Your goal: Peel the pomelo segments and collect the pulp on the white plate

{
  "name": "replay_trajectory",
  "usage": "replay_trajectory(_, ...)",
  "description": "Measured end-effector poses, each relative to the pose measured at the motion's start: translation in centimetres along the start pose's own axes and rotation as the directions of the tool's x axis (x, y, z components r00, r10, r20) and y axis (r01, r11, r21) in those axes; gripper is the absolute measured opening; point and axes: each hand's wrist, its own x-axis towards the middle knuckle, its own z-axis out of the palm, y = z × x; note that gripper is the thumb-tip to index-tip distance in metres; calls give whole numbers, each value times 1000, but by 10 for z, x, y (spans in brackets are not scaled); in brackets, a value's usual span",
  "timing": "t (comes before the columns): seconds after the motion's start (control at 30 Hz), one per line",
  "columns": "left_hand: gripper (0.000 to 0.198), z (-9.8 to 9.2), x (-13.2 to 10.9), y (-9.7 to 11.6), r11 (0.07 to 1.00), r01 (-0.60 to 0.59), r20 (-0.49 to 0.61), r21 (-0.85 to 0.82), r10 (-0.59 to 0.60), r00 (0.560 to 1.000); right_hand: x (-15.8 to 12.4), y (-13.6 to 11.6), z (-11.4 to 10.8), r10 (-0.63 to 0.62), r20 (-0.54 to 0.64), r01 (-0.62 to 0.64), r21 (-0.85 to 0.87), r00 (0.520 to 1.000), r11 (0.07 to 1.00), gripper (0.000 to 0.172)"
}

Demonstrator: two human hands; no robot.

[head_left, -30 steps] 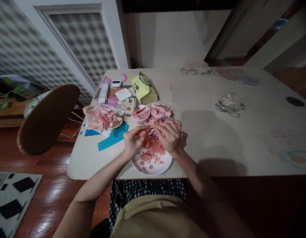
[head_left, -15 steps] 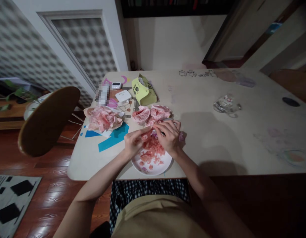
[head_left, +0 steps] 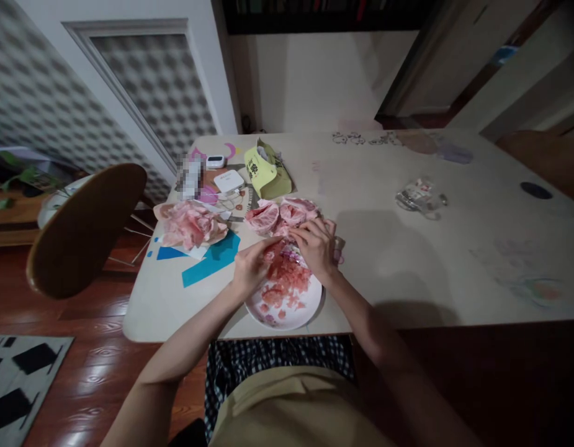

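My left hand (head_left: 250,267) and my right hand (head_left: 317,249) meet above the far side of a white plate (head_left: 291,321). The fingers of both are closed around a small piece of pink pomelo (head_left: 270,253), mostly hidden between them. Loose pink pomelo pulp (head_left: 287,279) covers much of the plate. Just beyond my fingers sit two larger pomelo chunks, one on the left (head_left: 262,217) and one on the right (head_left: 296,210), with pale membrane on them.
Left of the plate is a heap of pomelo peel (head_left: 193,225), beside blue paper strips (head_left: 211,267). Behind stand a yellow-green packet (head_left: 267,174) and a white box (head_left: 229,180). A clear glass object (head_left: 419,197) is farther right. A wooden chair (head_left: 89,230) stands left of the table.
My right hand's fingers have shifted slightly and turned down a little over the plate. My left hand stays nearly in place. The view has moved slightly.
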Motion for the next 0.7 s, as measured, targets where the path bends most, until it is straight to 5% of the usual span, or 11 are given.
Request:
replay_trajectory(0.17, 27, -2, 4, 9, 989, 136, 46, -50, -134, 990, 1, 5, 2, -47, 88, 48, -10, 995, 999, 16)
replay_trajectory(0.4, 22, 2, 12, 11, 911, 345, 48, -228, -343, 938, 0, 4, 3, -16, 39, 16, -7, 999, 1000, 14)
replay_trajectory(0.57, 34, 5, 12, 5, 871, 377, 49, -314, -381, 923, 0, 1, -1, -8, 6, 7, 39, 1000, 999, 5)
replay_trajectory(0.7, 30, 5, 13, 5, 885, 358, 36, -298, -364, 931, 0, 1, -2, 14, 1, -14, 44, 1000, 999, 12)
